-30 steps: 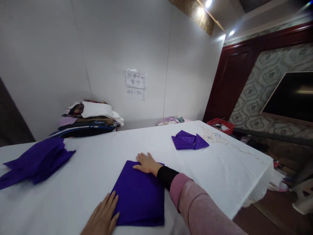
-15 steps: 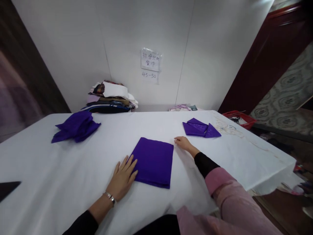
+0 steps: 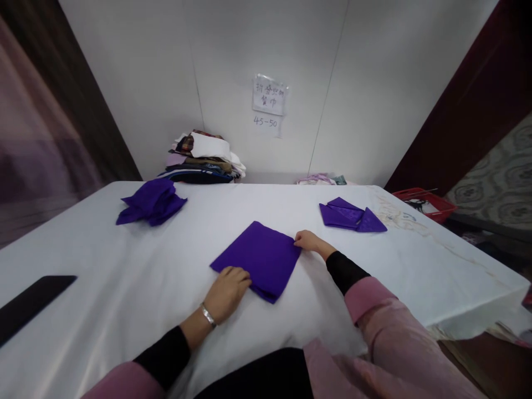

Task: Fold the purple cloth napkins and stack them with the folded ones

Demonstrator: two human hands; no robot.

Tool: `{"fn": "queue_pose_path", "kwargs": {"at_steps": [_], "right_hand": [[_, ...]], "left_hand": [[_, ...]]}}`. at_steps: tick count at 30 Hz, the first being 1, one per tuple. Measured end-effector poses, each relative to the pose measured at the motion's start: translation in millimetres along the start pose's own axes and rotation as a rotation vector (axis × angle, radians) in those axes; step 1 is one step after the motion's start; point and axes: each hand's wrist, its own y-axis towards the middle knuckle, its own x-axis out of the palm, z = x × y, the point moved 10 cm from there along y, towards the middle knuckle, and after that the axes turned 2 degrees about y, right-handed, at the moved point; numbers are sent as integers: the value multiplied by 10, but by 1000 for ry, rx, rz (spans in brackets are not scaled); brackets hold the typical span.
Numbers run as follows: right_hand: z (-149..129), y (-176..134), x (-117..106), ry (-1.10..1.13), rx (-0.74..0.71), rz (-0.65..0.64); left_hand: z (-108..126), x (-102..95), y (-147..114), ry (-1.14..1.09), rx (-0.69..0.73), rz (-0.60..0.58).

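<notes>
A purple cloth napkin [image 3: 260,257], folded into a layered square, lies turned cornerwise on the white tablecloth in front of me. My left hand [image 3: 230,288] is at its near left edge, fingers curled over the edge and closed on it. At the right corner, my right hand [image 3: 306,241] pinches the cloth between thumb and fingers. Beyond it to the right lies a napkin folded into pointed shapes [image 3: 343,214]. A crumpled heap of purple cloth [image 3: 153,203] sits at the far left.
Stacked clothes [image 3: 203,158] stand by the wall at the back left. A dark flat object [image 3: 35,302] lies at the left. A red basket [image 3: 440,206] is beyond the table's right edge. A handwritten paper sign [image 3: 269,97] hangs on the wall.
The square napkin has been turned so a corner points toward me. My left hand went from lying flat to gripping its edge; my right hand has taken hold of its right corner.
</notes>
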Motion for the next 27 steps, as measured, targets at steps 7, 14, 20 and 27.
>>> {"fn": "queue_pose_path", "kwargs": {"at_steps": [7,14,20,27], "right_hand": [[140,-307,4,179,-24,61],[-151,-551,152,247,-220,67],[-374,-571,256,57,-451,61],[-499,-624,237,34,-580,108]], "left_hand": [[-840,-234,-378,7,-239,173],[-335,-175,-352,-92,-197,133],[-368,-24,-390,-85,-226,63],[-369,22,-386,-72,-215,78]]}}
